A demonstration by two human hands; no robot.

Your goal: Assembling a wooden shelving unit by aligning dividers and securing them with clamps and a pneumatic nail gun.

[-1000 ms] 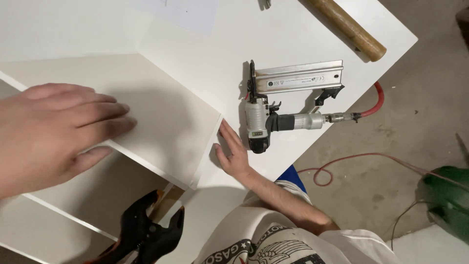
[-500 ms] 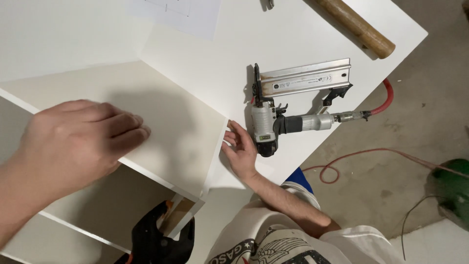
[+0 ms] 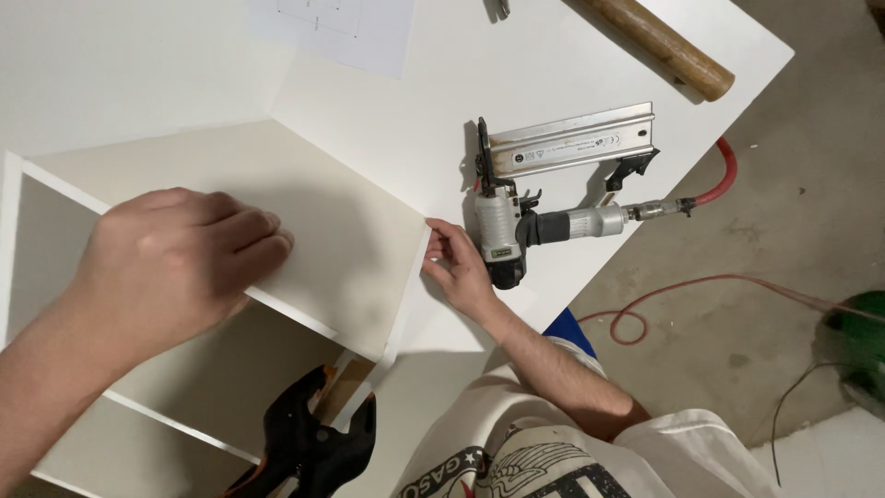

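While left hand presses white panel, right fingers at its corner

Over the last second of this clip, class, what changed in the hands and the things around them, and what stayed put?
The left hand slid rightward across the white panel and rests flat on it. The right hand shifted slightly toward the panel's right edge, fingertips touching it. Nothing was grasped or released. The nail gun, its red hose, the wooden handle and the black clamp stayed where they were.

White table: nail gun, paper sheet (wooden handle too).
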